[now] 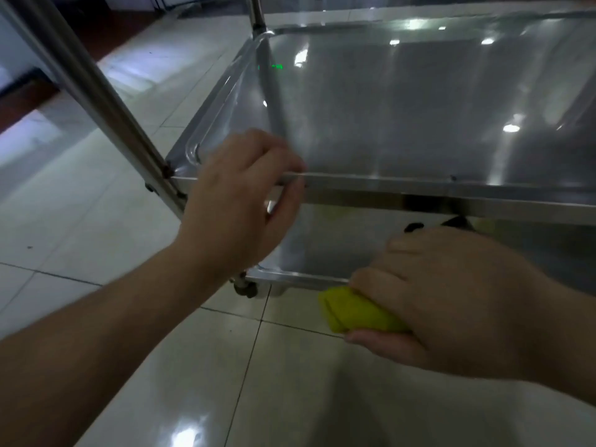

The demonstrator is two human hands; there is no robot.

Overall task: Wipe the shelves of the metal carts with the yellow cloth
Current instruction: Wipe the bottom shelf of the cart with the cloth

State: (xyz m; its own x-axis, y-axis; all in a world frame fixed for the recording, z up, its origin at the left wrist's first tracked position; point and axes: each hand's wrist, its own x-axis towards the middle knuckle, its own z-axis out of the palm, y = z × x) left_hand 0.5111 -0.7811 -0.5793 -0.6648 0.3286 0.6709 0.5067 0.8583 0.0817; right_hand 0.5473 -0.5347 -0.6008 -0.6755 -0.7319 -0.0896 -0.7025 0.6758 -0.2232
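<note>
A stainless steel cart fills the upper right. Its middle shelf (403,101) is a shiny tray with a raised rim. My left hand (238,201) grips the front rim of that shelf near its left corner, fingers over the top and thumb beneath. Below it lies the bottom shelf (338,246), partly hidden by the shelf above. My right hand (451,295) holds a folded yellow cloth (354,312) at the bottom shelf's front edge, just above the floor. The cloth sticks out to the left of my fingers.
The cart's left front post (96,91) slants up to the top left, and a rear post (256,14) rises at the top. A caster wheel (245,288) sits under the left front corner. Glossy white floor tiles (80,221) surround the cart.
</note>
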